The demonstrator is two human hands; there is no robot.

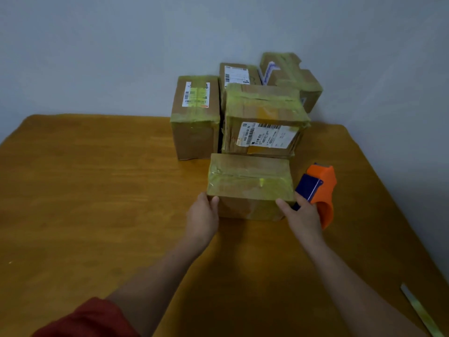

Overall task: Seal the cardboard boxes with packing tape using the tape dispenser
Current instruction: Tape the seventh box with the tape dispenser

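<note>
A small cardboard box [250,181] with yellowish tape across its top stands on the wooden table [97,190] in front of me. My left hand [202,217] grips its near left corner. My right hand [302,215] touches the near right corner with the thumb while its fingers hold the orange and blue tape dispenser [318,190], which sits just right of the box.
Several taped boxes are stacked behind: a tall one [196,117] at left, a labelled one [264,120] in the middle, others against the grey wall [121,45]. A strip of tape [418,310] lies at the table's near right edge.
</note>
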